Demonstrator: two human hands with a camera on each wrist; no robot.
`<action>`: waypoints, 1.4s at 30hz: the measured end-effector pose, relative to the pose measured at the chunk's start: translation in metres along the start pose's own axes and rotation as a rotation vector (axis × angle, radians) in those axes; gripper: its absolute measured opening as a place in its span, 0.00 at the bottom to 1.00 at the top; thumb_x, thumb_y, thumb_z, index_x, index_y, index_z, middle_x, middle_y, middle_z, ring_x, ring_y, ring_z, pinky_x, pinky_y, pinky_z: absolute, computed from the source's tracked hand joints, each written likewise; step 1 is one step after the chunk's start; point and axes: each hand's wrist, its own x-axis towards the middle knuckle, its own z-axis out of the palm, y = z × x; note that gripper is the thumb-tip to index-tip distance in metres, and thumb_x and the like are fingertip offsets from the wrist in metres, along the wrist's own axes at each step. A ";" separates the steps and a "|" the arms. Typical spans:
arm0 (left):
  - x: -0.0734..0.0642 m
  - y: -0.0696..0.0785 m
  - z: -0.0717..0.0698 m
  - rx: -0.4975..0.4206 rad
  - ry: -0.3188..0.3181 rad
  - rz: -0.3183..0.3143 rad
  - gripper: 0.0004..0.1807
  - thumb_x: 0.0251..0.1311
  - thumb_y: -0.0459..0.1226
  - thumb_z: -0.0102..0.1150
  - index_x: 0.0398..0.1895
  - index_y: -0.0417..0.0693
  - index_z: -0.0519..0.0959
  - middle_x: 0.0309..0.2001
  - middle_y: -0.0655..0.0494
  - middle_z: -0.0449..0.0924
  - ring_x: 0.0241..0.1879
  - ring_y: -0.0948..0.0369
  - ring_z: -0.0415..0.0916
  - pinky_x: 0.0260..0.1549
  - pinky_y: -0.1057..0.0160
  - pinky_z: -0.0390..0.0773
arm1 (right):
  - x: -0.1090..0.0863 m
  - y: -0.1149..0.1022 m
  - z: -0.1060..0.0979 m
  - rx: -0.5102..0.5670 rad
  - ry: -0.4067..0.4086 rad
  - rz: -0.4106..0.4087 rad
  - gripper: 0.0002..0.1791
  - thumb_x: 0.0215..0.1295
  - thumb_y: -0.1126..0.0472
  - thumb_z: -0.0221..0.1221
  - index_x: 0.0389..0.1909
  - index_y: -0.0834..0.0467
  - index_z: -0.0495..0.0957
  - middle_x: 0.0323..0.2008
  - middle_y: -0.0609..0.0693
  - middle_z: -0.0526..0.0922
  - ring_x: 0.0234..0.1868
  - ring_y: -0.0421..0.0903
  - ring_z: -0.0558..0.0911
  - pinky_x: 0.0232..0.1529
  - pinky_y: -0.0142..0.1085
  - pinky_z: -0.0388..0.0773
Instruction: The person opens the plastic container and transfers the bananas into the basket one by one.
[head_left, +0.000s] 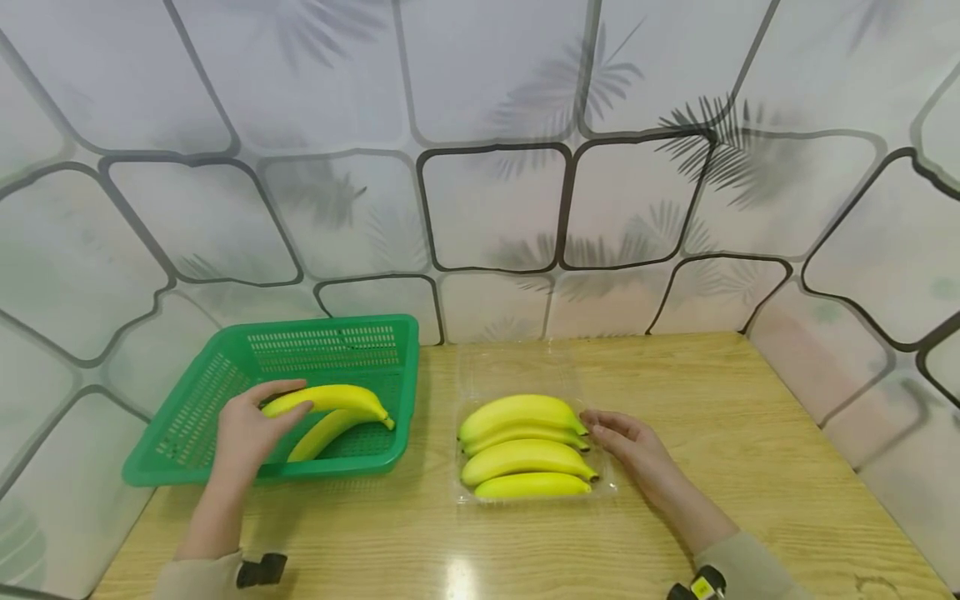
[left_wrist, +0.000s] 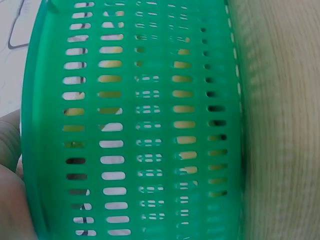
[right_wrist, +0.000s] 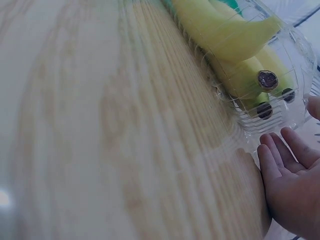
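Observation:
In the head view my left hand (head_left: 251, 425) holds a yellow banana (head_left: 330, 398) between thumb and fingers, over the green plastic basket (head_left: 408, 400). Below it, a second banana (head_left: 322, 435) lies inside the basket. Only part of the left hand (left_wrist: 10, 175) shows in the left wrist view, behind the basket's slotted wall (left_wrist: 165, 120). Several bananas (head_left: 528, 458) lie side by side in a clear plastic clamshell box (right_wrist: 250, 122). My right hand (head_left: 630, 446) is at the box's right edge, fingers loosely extended near the banana stems (right_wrist: 267, 80); whether they touch the box is unclear.
Both containers stand on a wood-grain table (head_left: 712, 400). The clamshell's transparent lid (head_left: 517, 367) is raised or folded back toward the wall. A patterned wall (head_left: 491, 208) rises behind the table and continues along both sides.

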 end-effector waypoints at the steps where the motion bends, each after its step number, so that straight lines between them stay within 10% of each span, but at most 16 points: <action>1: 0.001 0.000 0.000 0.009 -0.006 -0.008 0.22 0.66 0.37 0.72 0.61 0.38 0.85 0.59 0.33 0.85 0.33 0.79 0.70 0.28 0.75 0.77 | 0.000 0.001 0.000 -0.002 0.003 0.002 0.31 0.82 0.57 0.56 0.76 0.72 0.66 0.76 0.69 0.70 0.57 0.21 0.79 0.60 0.17 0.75; 21: 0.011 -0.010 -0.004 0.113 -0.165 -0.003 0.24 0.69 0.38 0.70 0.63 0.35 0.82 0.60 0.33 0.84 0.42 0.56 0.80 0.32 0.70 0.80 | 0.000 -0.001 0.000 0.007 0.002 0.000 0.31 0.82 0.57 0.56 0.76 0.72 0.65 0.76 0.69 0.69 0.57 0.21 0.79 0.60 0.17 0.75; 27: 0.011 -0.011 -0.006 0.075 -0.178 0.018 0.24 0.71 0.38 0.68 0.65 0.34 0.80 0.63 0.31 0.82 0.60 0.36 0.81 0.55 0.44 0.86 | 0.000 -0.001 0.000 -0.001 -0.002 -0.001 0.31 0.82 0.57 0.56 0.76 0.72 0.65 0.76 0.69 0.69 0.57 0.21 0.79 0.60 0.17 0.74; 42: 0.011 -0.006 -0.007 0.091 -0.145 0.059 0.20 0.79 0.42 0.58 0.63 0.36 0.82 0.59 0.33 0.85 0.59 0.36 0.80 0.57 0.36 0.82 | -0.001 -0.001 0.001 -0.013 0.005 -0.005 0.30 0.82 0.57 0.56 0.75 0.71 0.66 0.75 0.68 0.71 0.57 0.21 0.78 0.60 0.16 0.74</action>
